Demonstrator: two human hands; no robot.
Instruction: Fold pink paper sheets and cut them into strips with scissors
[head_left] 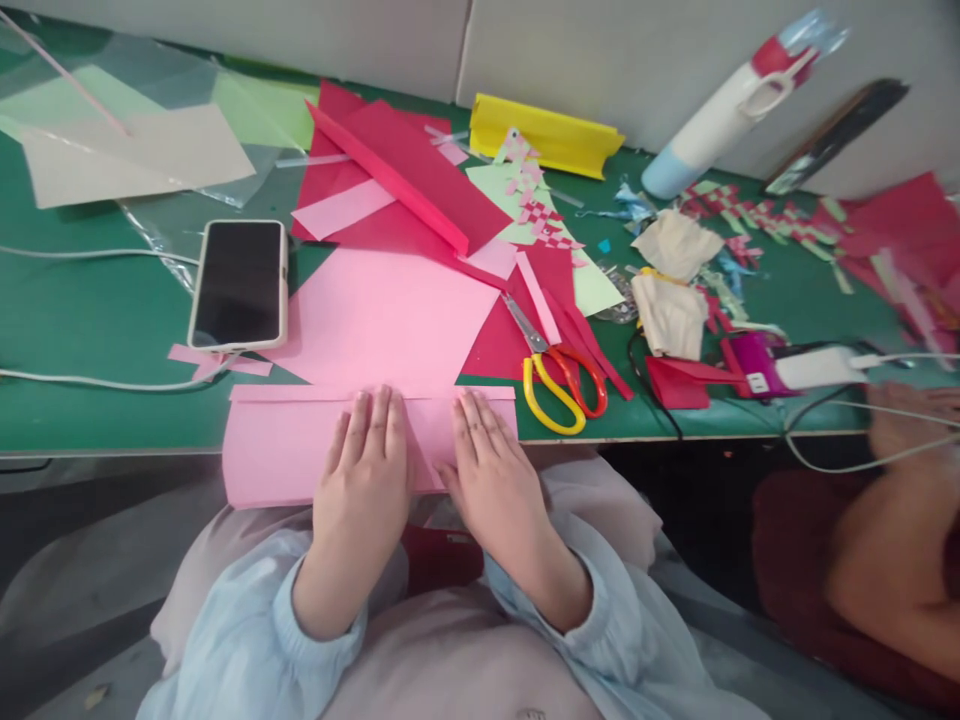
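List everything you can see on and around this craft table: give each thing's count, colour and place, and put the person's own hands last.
Pink paper sheet: one, pink, folded over the table's near edge.
Table: one, green top.
Phone: one, dark screen, left of the paper.
Scissors: one, yellow and red handles, right of the paper.
Red paper: several sheets, behind the pink sheet.
Yellow paper: one, folded, at the back.
Bottle: one, white with red cap, back right.
Left hand: flat on the pink sheet.
Right hand: flat on the pink sheet beside it.
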